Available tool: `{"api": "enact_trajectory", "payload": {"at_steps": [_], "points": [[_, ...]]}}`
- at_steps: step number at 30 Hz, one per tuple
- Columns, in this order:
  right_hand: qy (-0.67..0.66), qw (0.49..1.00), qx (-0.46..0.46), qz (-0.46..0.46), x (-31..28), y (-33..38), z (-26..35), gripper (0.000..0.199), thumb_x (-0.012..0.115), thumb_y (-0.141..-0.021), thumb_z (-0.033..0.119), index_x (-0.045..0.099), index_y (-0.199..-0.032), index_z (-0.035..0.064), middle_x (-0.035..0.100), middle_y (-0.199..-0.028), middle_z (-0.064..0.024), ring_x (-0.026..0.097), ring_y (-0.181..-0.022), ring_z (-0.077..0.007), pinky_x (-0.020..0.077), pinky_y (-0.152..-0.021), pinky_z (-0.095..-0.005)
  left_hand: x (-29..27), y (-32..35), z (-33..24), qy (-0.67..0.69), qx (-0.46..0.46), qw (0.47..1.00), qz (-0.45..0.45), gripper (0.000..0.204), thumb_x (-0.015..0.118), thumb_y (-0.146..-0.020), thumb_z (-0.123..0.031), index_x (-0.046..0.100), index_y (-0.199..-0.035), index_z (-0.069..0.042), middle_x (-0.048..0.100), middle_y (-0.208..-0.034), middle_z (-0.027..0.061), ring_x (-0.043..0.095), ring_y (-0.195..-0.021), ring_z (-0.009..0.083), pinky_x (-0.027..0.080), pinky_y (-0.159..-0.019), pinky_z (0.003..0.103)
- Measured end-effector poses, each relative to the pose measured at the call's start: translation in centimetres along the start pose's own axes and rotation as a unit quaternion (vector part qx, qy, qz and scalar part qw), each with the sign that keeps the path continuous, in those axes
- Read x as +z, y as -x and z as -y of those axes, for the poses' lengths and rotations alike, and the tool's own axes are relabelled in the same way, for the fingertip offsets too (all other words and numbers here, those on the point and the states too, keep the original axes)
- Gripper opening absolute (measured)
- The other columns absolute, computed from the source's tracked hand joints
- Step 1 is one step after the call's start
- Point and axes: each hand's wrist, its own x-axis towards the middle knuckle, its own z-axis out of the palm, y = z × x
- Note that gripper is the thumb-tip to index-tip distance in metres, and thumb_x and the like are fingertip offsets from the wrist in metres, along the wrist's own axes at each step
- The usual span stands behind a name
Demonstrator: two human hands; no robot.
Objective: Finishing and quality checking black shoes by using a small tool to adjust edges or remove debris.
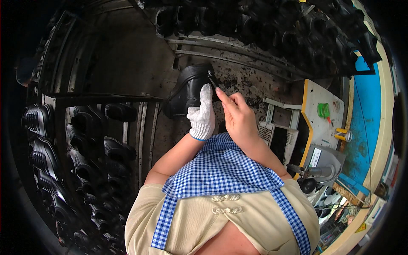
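Observation:
A black leather shoe (188, 90) is held up in front of me, its thick sole edge toward the far side. My left hand (202, 117), in a white knitted glove with a blue cuff edge, grips the near side of the shoe, thumb stretched along it. My right hand (239, 115) is bare and pinches a thin, dark, slender tool (212, 80). The tool's tip meets the shoe's right end near a small shiny spot. What kind of tool it is, I cannot make out. Most of the left fingers are hidden behind the shoe.
Metal racks (102, 98) with rows of black shoes (40, 117) stand at the left; more shoes hang over the far side. Dark scraps (244, 85) litter the floor. On the right are a yellow-edged white table (315, 104), a green object (324, 110), a grey machine (325, 163) and a blue surface (363, 127).

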Motion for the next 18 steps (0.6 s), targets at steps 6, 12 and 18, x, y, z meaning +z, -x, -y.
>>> {"api": "enact_trajectory", "payload": {"at_steps": [6, 12, 18], "points": [[0.0, 1.0, 0.013, 0.005, 0.5, -0.1, -0.1, 0.045, 0.058, -0.089, 0.002, 0.056, -0.132, 0.0138, 0.051, -0.085, -0.0088, 0.059, -0.061, -0.0243, 0.0499, -0.053, -0.0355, 0.6, 0.1, -0.9, -0.024, 0.026, 0.999, 0.006, 0.025, 0.058, -0.097, -0.019, 0.063, -0.113, -0.001, 0.064, -0.105, 0.0036, 0.059, -0.089, 0.0095, 0.05, -0.074, 0.026], [0.003, 1.0, 0.008, 0.008, 0.6, 0.1, 0.0, 0.044, 0.059, -0.088, 0.002, 0.057, -0.131, 0.013, 0.051, -0.085, -0.0088, 0.059, -0.061, -0.0244, 0.0498, -0.053, -0.0357, -1.0, -0.4, 1.3, -0.037, 0.01, 0.999, -0.011, 0.024, 0.058, -0.097, -0.019, 0.066, -0.109, -0.001, 0.066, -0.103, 0.0037, 0.061, -0.085, 0.009, 0.051, -0.071, 0.025], [0.008, 1.0, -0.004, -0.006, 0.8, -0.1, -0.1, 0.045, 0.059, -0.087, 0.001, 0.057, -0.131, 0.0129, 0.051, -0.085, -0.0089, 0.059, -0.062, -0.0253, 0.0506, -0.055, -0.0372, -0.5, 0.0, -0.1, -0.034, -0.03, 0.999, -0.003, 0.031, 0.059, -0.096, -0.019, 0.062, -0.119, 0.001, 0.066, -0.106, 0.0059, 0.063, -0.086, 0.0102, 0.052, -0.075, 0.026]]}}
